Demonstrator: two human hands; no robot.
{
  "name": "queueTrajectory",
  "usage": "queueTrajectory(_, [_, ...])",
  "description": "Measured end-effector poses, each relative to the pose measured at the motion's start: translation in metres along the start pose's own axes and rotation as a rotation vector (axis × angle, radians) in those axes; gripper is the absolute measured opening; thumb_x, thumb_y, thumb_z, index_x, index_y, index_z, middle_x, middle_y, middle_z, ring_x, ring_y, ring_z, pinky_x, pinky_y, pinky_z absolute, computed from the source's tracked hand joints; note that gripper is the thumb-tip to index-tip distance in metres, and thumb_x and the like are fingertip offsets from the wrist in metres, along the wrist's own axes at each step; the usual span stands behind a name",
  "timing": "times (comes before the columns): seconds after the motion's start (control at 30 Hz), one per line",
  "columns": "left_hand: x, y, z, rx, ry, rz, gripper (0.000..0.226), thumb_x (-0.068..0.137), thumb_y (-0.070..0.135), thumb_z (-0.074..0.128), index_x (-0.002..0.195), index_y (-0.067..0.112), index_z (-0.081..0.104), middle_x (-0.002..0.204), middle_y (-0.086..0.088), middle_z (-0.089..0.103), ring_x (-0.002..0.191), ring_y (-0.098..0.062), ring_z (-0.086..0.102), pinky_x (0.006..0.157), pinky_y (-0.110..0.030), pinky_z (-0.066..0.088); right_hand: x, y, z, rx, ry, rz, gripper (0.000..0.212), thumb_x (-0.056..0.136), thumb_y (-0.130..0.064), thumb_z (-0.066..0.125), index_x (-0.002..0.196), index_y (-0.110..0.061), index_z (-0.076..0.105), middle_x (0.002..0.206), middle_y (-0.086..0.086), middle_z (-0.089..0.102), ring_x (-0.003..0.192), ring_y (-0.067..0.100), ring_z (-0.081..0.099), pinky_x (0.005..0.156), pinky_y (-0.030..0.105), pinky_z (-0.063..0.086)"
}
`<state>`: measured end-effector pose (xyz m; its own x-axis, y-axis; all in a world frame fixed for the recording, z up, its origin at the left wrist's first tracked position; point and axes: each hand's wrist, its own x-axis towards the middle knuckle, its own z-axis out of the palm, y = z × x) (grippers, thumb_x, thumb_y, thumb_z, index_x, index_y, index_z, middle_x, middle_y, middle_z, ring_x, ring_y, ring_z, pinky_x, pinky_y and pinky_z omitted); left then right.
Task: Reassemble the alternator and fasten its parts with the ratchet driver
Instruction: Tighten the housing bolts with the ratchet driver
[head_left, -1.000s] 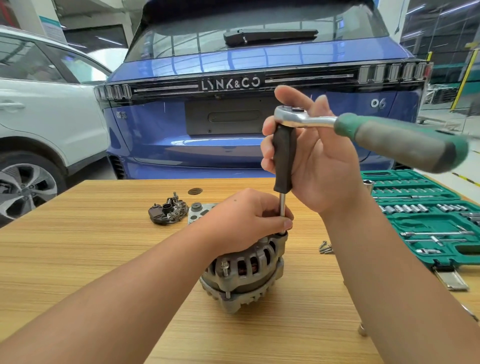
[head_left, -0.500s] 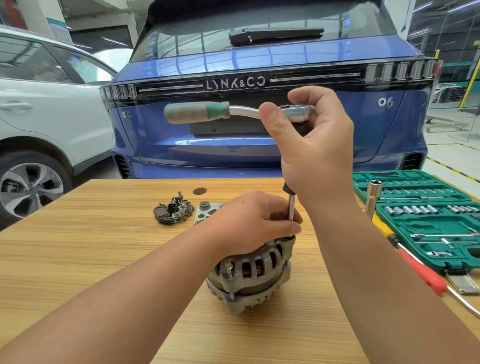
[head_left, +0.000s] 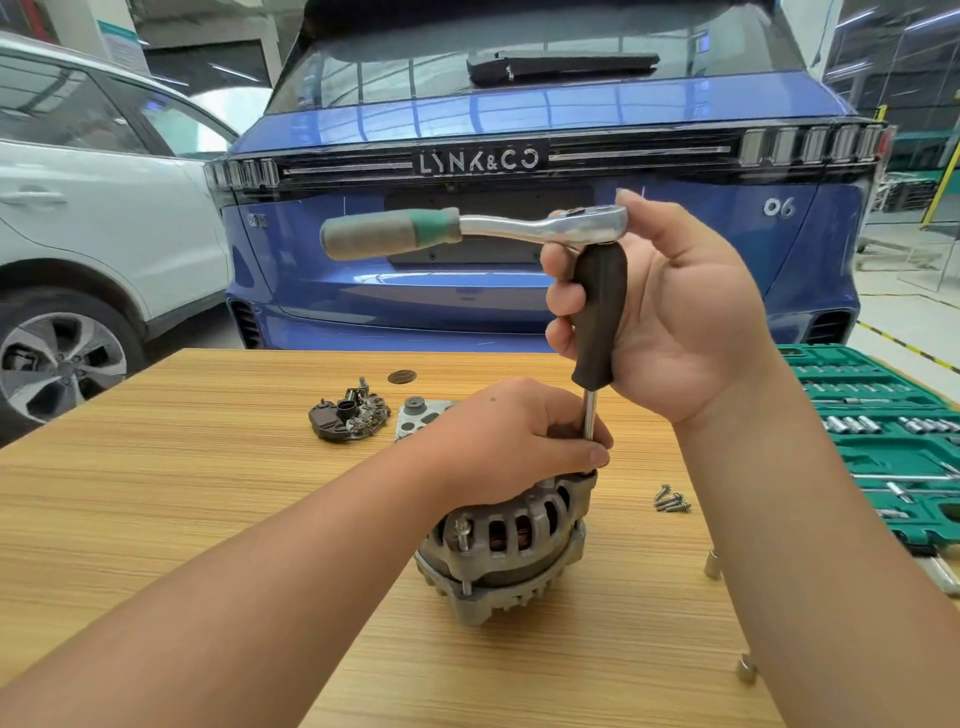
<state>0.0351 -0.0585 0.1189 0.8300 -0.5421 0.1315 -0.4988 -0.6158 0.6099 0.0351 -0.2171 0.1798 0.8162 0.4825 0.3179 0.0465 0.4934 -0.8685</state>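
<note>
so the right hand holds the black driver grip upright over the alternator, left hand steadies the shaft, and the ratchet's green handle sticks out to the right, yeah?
Not quite: the head view shows the ratchet's green handle sticking out to the left, not the right. The rest holds: the right hand grips the black driver grip upright over the alternator, and the left hand steadies the shaft.

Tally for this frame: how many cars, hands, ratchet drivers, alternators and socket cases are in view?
Cars: 2, blue car and white car
Hands: 2, left hand and right hand
Ratchet driver: 1
Alternator: 1
Green socket case: 1
Total: 7
</note>
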Motion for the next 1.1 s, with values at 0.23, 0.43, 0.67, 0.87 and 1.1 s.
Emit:
queueTrajectory(0.23, [0.0, 0.002, -0.002, -0.006, -0.027, 0.002, 0.008, 0.096, 0.038, 0.069, 0.101, 0.042, 0.074, 0.099, 0.022, 0.075, 0.095, 0.005, 0.068, 0.096, -0.031, 0.054, -0.001, 0.0, -0.004, 0.075, -0.035, 0.052, 0.047, 0.086, -0.043, 0.05, 0.116, -0.008, 0.061, 0.095, -0.001, 0.073, 0.066, 0.007, 0.06, 0.071, 0.027, 0.039])
queueTrajectory(0.43, [-0.001, 0.002, -0.002, -0.015, -0.025, 0.006, 0.008, 0.096, 0.036, 0.07, 0.102, 0.041, 0.073, 0.099, 0.021, 0.076, 0.094, 0.006, 0.068, 0.093, -0.026, 0.054, -0.002, -0.002, -0.003, 0.124, 0.031, 0.061, 0.049, 0.083, -0.039, 0.056, 0.122, -0.009, 0.057, 0.098, 0.001, 0.071, 0.068, 0.01, 0.061, 0.073, 0.027, 0.033])
queueTrajectory(0.67, [0.0, 0.003, -0.002, -0.018, -0.038, -0.007, 0.008, 0.096, 0.039, 0.07, 0.1, 0.044, 0.072, 0.1, 0.023, 0.075, 0.094, 0.006, 0.068, 0.094, -0.03, 0.055, -0.005, -0.004, -0.007, 0.239, 0.118, -0.082, 0.03, 0.08, -0.019, 0.063, 0.109, -0.017, 0.058, 0.086, -0.005, 0.055, 0.071, 0.01, 0.053, 0.071, 0.028, 0.041])
queueTrajectory(0.87, [0.0, 0.004, -0.002, -0.021, -0.025, -0.028, 0.007, 0.095, 0.037, 0.071, 0.099, 0.042, 0.072, 0.098, 0.022, 0.076, 0.094, 0.005, 0.068, 0.096, -0.034, 0.056, 0.003, 0.014, -0.003, 0.06, 0.204, -0.411, 0.018, 0.085, -0.006, 0.068, 0.098, -0.016, 0.06, 0.098, 0.005, 0.065, 0.088, 0.022, 0.06, 0.076, 0.034, 0.05])
queueTrajectory(1.1, [0.001, 0.003, 0.0, -0.024, -0.014, -0.02, 0.009, 0.095, 0.035, 0.072, 0.102, 0.041, 0.074, 0.095, 0.025, 0.075, 0.09, 0.008, 0.067, 0.087, -0.022, 0.054, 0.007, 0.032, -0.006, -0.578, 0.341, -1.021, 0.022, 0.092, 0.003, 0.063, 0.102, -0.016, 0.058, 0.112, 0.018, 0.061, 0.097, 0.039, 0.065, 0.088, 0.056, 0.053])
